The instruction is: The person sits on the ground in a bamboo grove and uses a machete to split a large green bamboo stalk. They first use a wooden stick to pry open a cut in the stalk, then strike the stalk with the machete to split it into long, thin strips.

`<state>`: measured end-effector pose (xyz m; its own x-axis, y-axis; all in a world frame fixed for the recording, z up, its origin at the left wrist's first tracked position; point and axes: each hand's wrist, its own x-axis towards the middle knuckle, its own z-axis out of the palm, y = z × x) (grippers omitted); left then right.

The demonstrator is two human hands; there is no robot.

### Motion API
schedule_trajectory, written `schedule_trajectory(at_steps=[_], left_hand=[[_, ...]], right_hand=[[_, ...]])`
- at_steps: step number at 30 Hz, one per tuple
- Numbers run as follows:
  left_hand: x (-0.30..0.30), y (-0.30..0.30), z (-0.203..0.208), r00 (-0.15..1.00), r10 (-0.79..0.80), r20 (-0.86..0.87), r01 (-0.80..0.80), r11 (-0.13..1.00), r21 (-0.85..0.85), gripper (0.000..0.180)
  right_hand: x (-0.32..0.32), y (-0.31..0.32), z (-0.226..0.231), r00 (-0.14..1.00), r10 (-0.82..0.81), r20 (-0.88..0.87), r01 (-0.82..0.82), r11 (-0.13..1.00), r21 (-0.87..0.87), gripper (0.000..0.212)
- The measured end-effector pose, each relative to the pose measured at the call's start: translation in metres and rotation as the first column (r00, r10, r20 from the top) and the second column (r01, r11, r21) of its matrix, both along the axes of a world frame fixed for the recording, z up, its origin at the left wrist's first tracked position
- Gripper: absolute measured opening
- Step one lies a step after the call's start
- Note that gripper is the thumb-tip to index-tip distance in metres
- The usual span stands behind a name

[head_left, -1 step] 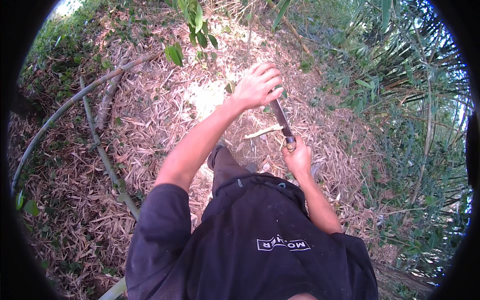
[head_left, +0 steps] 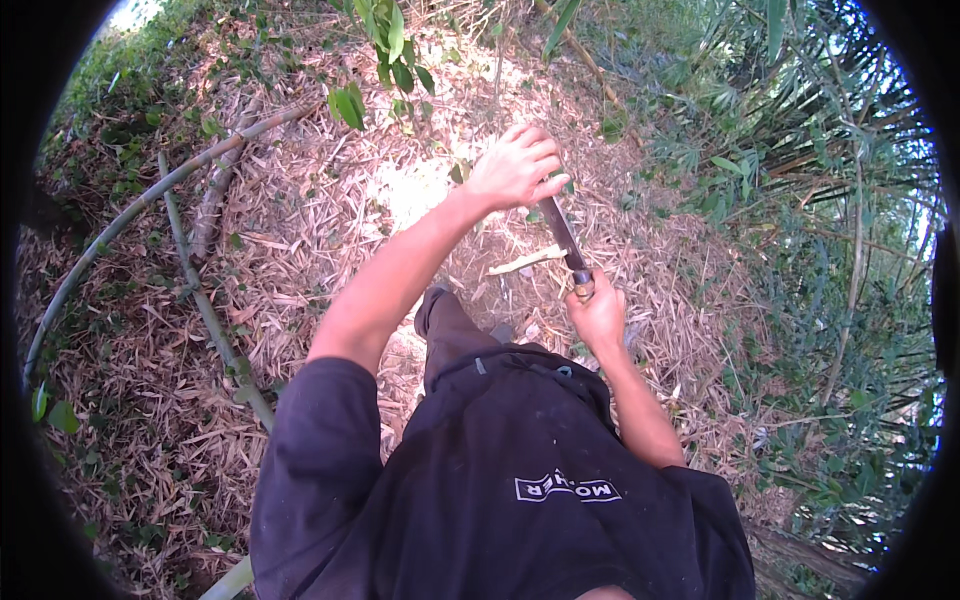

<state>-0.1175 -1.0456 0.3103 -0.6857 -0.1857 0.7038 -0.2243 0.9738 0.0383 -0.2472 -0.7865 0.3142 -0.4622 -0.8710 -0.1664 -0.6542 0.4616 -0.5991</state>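
Note:
My right hand [head_left: 600, 312] is closed around the handle of a machete [head_left: 562, 232], at the right of the middle. Its dark blade slants up and slightly left, away from me. My left hand [head_left: 517, 168] is at the far end of the blade, with its fingers curled over it and the thumb on the near side. The blade's tip is hidden behind that hand. A pale, thin strip of wood [head_left: 527, 262] lies crosswise beside the blade near the handle; whether it touches the blade I cannot tell.
Dry leaves [head_left: 290, 270] cover the ground. On the left, a curved bamboo pole [head_left: 130, 215] and a straighter green pole [head_left: 205, 305] lie on it. A leafy twig [head_left: 385, 50] hangs at the top. Dense bamboo foliage [head_left: 830, 200] stands on the right. My trouser leg [head_left: 445, 325] shows below.

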Motion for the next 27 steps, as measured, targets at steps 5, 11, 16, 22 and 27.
schedule_trajectory(at_steps=[5, 11, 16, 22, 27], left_hand=[[-0.014, -0.034, 0.024, 0.997, 0.064, 0.039, -0.064, 0.998, -0.016, 0.034], [-0.026, -0.034, -0.015, 0.927, 0.241, -0.287, -0.232, 0.97, 0.068, 0.033], [0.014, -0.022, -0.184, 0.957, 0.289, -0.019, -0.275, 0.927, 0.255, 0.024], [0.002, -0.068, -0.138, 0.965, 0.078, -0.249, -0.008, 0.963, 0.268, 0.024], [-0.015, -0.107, -0.029, 0.916, 0.382, -0.118, -0.329, 0.887, 0.323, 0.053]], right_hand=[[-0.03, -0.029, 0.075, 0.999, 0.03, -0.043, -0.03, 1.0, 0.001, 0.031], [-0.091, -0.077, 0.038, 0.95, 0.23, -0.209, -0.236, 0.972, -0.003, 0.039], [-0.063, -0.102, -0.044, 0.886, 0.312, -0.343, -0.163, 0.902, 0.4, 0.043], [-0.069, -0.119, 0.007, 0.933, 0.185, -0.308, -0.102, 0.958, 0.268, 0.034], [-0.071, -0.173, 0.112, 0.99, 0.061, -0.127, -0.033, 0.977, 0.209, 0.029]])
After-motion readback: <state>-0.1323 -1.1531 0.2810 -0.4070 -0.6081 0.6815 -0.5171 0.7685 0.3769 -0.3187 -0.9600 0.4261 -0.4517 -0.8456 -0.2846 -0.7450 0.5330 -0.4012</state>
